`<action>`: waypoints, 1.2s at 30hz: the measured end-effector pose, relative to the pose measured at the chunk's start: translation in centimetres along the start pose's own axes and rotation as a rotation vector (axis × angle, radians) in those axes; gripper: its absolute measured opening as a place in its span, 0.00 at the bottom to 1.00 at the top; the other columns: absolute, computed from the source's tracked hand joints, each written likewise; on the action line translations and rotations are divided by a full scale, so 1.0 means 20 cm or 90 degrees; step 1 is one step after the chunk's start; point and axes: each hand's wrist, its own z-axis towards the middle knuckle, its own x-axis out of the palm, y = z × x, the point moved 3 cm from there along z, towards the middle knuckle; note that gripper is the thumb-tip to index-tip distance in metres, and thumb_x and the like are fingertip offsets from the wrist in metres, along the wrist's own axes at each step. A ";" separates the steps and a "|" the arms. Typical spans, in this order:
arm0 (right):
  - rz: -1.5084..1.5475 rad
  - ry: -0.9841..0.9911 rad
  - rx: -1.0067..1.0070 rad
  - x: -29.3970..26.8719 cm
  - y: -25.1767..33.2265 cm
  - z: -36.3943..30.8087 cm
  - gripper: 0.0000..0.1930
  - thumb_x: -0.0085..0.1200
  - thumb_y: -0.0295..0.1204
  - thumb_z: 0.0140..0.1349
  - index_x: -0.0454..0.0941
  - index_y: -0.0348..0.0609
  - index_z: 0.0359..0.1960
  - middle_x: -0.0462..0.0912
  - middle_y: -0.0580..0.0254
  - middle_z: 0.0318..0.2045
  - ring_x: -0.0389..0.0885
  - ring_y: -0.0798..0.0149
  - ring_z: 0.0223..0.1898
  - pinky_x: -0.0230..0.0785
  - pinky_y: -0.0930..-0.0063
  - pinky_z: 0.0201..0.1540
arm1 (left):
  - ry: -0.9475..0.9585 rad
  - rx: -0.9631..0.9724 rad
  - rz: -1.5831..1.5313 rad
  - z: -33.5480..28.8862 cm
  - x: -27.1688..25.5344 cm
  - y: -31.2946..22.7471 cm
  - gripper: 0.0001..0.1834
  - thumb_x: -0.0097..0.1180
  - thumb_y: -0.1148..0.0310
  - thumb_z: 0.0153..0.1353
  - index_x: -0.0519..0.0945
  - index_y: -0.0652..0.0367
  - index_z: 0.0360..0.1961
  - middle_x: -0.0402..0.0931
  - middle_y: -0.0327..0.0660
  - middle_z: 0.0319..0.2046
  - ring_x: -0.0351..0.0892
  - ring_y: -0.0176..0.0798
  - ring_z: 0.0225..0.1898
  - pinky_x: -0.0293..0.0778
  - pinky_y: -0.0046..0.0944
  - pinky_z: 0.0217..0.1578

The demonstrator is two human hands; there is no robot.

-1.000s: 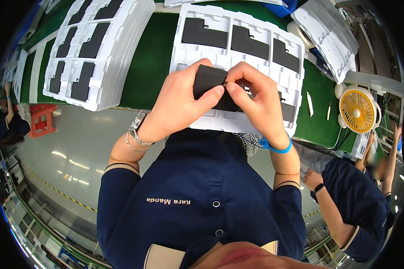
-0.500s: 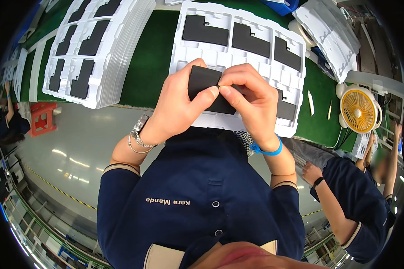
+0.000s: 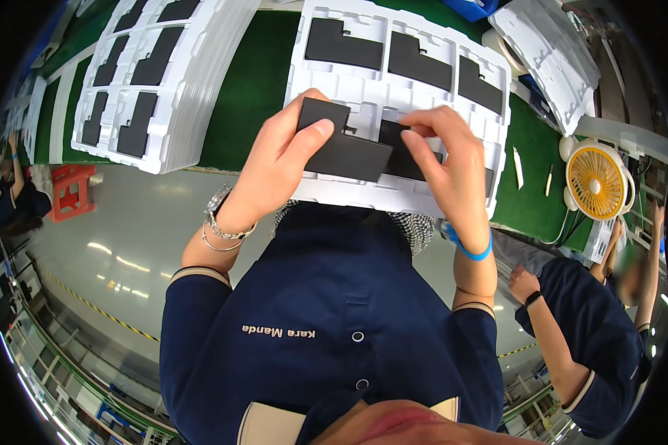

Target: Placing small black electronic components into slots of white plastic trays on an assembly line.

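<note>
Since the earlier frame, right hand (image 3: 453, 159) has drawn off the black L-shaped piece (image 3: 341, 159), toward the white tray's (image 3: 326, 194) right side. Left hand (image 3: 274, 159) pinches the piece, thumb on top, above the tray's near-left part. Right fingers loosely curled; cannot tell if they hold anything. Step seems hand-working one piece; next move calls for steady left grip.

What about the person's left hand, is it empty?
No, the left hand holds a flat black L-shaped piece over the white tray.
</note>
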 end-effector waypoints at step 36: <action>0.254 0.067 0.072 0.01 0.08 0.02 0.05 0.57 0.25 0.59 0.78 0.35 0.34 0.81 0.61 0.27 0.80 0.68 0.31 0.72 0.74 0.37 | 0.098 -0.016 0.177 0.05 0.14 -0.11 0.14 0.59 0.62 0.56 0.73 0.61 0.31 0.72 0.41 0.18 0.71 0.41 0.21 0.68 0.39 0.26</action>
